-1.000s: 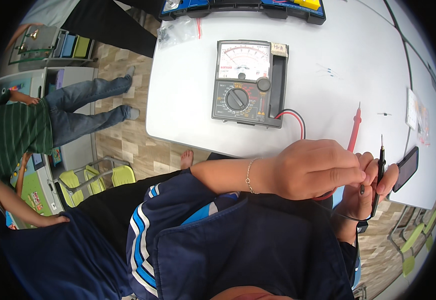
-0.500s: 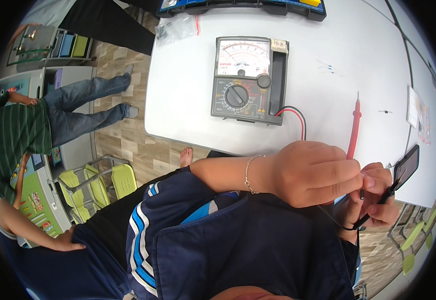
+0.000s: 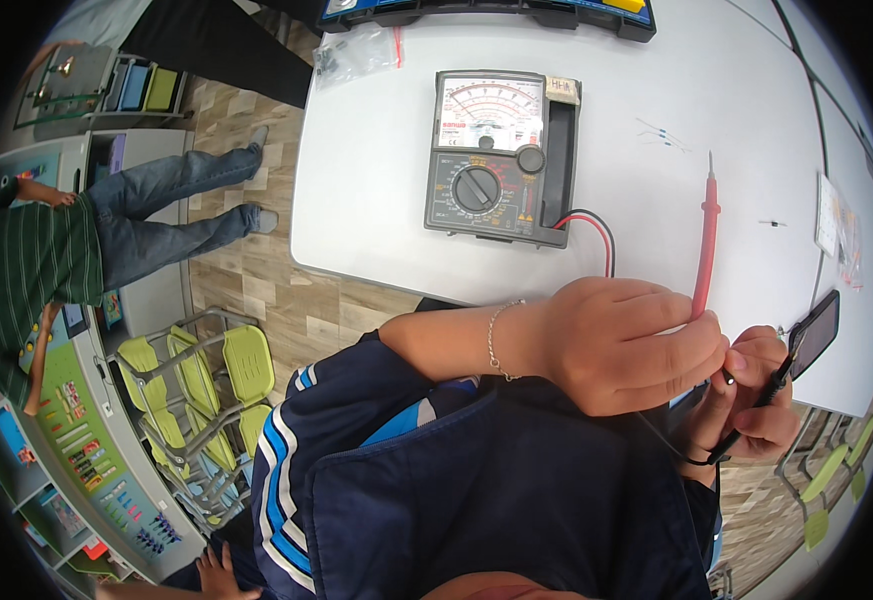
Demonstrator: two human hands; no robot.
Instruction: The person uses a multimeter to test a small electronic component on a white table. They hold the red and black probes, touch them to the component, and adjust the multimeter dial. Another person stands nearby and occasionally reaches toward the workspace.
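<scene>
The left hand [image 3: 636, 345], a chain bracelet at its wrist, is closed round the lower part of the red probe [image 3: 706, 240], which stands out from between its fingers with the metal tip pointing away from the person, above the worktop [image 3: 376, 200]; the right hand [image 3: 751, 390] is just beside it, the two nearly meeting at the fingertips, and has its fingers curled and clamped on the black probe [image 3: 771, 385], which slants across them with its tip end toward the phone [image 3: 814, 335]; whether that tip touches the phone I cannot tell; a small dark rod end [image 3: 728, 378] shows between the two hands' fingertips, and which of them grips it is unclear; the analog multimeter [image 3: 501, 160] lies face up on the worktop, beyond the left hand and apart from it; red and black leads [image 3: 604, 235] curve from its lower right corner toward that hand and pass out of sight behind it; blue resistors [image 3: 663, 135] lie past the red probe's tip, and a small dark component [image 3: 773, 223] lies to the right of that probe
</scene>
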